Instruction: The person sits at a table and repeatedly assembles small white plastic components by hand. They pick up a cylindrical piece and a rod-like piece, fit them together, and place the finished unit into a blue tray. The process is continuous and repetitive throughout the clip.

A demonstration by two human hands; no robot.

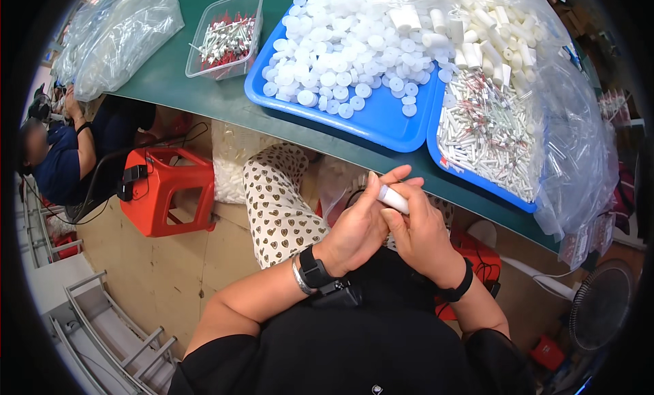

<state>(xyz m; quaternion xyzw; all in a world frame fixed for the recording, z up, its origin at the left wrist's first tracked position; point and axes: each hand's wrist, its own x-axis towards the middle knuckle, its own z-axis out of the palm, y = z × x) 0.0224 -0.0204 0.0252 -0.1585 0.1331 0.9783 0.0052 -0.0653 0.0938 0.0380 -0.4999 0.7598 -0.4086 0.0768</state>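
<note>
A small white cylinder [394, 199] with a translucent cap or disc at its upper end is between my two hands, just in front of the table edge. My right hand [426, 235] wraps its fingers and thumb around the cylinder's body. At the capped end, my left hand [354, 235] closes in with its thumb and fingers; its grip is partly hidden. Beyond them on the table, a blue tray [381, 128] carries many translucent round discs [327, 61]. Beside it, another blue tray [477, 184] has white foam-like cylinders [507, 34] and thin white sticks with red parts [487, 129].
A clear plastic tub [197, 66] of red and white pieces stands on the green table [225, 98]. Plastic bags [129, 37] lie at the far left, with more plastic [572, 136] at right. A red stool [157, 197] and a seated co-worker [61, 149] are to the left; a fan [599, 303] stands lower right.
</note>
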